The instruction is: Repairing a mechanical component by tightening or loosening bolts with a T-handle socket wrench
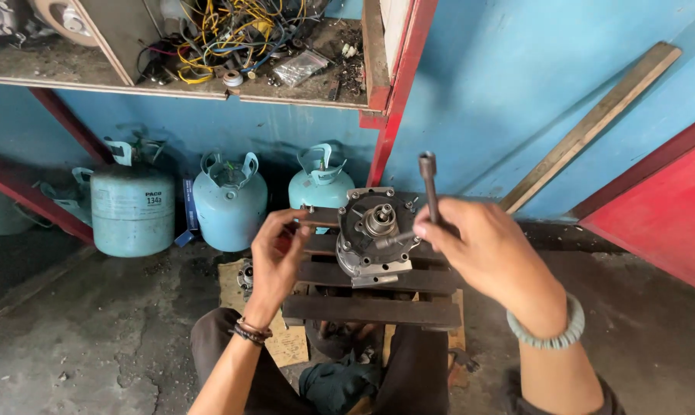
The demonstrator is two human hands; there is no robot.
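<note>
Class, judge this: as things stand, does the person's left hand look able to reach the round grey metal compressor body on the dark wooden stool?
Probably yes: the left hand is right beside the round grey metal compressor body, nothing between them.

One head camera looks down and forward from above a seated person's lap, close over both hands and a slatted stool (378, 296). Farther off it faces a blue wall (501, 84), with a shelf (171, 84) at upper left.

Compressor (372, 234) on slatted stool (374, 307), between left grip (277, 253) and right grip (482, 250); T-wrench (429, 188) in right grip; gas cylinders (230, 201) behind left grip, shelf (171, 84) above them.
</note>
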